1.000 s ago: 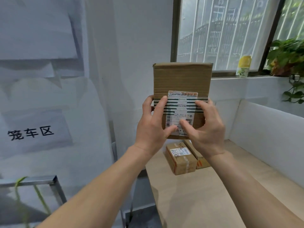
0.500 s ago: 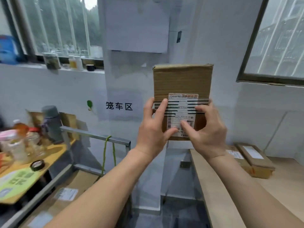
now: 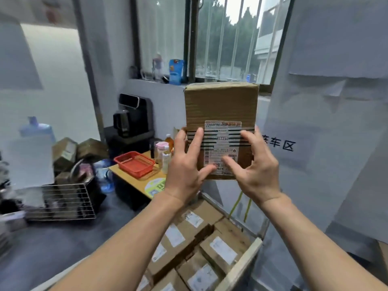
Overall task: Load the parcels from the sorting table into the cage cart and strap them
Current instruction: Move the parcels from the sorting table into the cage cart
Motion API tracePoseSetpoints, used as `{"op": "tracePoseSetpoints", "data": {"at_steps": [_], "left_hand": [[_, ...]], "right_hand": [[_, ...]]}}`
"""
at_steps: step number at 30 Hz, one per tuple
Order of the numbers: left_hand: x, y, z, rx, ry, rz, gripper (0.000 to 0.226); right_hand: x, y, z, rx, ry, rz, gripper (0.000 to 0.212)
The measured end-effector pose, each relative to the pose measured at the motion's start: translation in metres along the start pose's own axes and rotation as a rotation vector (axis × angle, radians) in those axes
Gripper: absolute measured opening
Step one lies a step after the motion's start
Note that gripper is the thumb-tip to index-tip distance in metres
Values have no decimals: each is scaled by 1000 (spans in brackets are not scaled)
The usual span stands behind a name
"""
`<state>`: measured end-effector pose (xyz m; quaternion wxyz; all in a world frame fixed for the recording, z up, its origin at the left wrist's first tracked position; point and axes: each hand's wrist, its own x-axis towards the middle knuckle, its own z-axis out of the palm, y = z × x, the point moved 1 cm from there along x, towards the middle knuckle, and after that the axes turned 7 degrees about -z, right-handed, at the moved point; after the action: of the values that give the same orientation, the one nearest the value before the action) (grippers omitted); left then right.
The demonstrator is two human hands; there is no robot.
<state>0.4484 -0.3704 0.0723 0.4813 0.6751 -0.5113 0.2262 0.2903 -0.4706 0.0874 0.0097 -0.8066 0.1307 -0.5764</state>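
Note:
I hold a brown cardboard parcel upright in front of me, its white shipping label facing me. My left hand grips its lower left edge with the thumb across the label. My right hand grips the lower right edge, thumb also on the label. Below my forearms stands the cage cart, with several labelled cardboard parcels lying flat inside. A green strap hangs from the cart's far rail.
A small wooden table with a red basket and bottles stands left of the cart. A black machine sits behind it. A wire rack and stacked boxes lie on the floor at left. A white wall sign is at right.
My view has swung further left, away from the sorting table, which is now out of view. The cage cart with its parcels now lies directly below the held parcel. My grip is unchanged.

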Motion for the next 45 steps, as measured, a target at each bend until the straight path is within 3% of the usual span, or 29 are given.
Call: {"op": "tracePoseSetpoints", "data": {"at_steps": [9, 21, 31, 45], "left_hand": [[-41, -77, -99, 299, 124, -262, 98], [-116, -97, -143, 445, 182, -582, 103], [-164, -140, -157, 444, 115, -729, 109], [-245, -244, -105, 283, -181, -1037, 110]], "right_hand": [[3, -69, 125, 341, -157, -118, 73], [-39, -117, 193, 684, -347, -253, 77], [-81, -147, 238, 745, -534, -246, 87], [-196, -136, 312, 551, -856, 16, 92]]}}
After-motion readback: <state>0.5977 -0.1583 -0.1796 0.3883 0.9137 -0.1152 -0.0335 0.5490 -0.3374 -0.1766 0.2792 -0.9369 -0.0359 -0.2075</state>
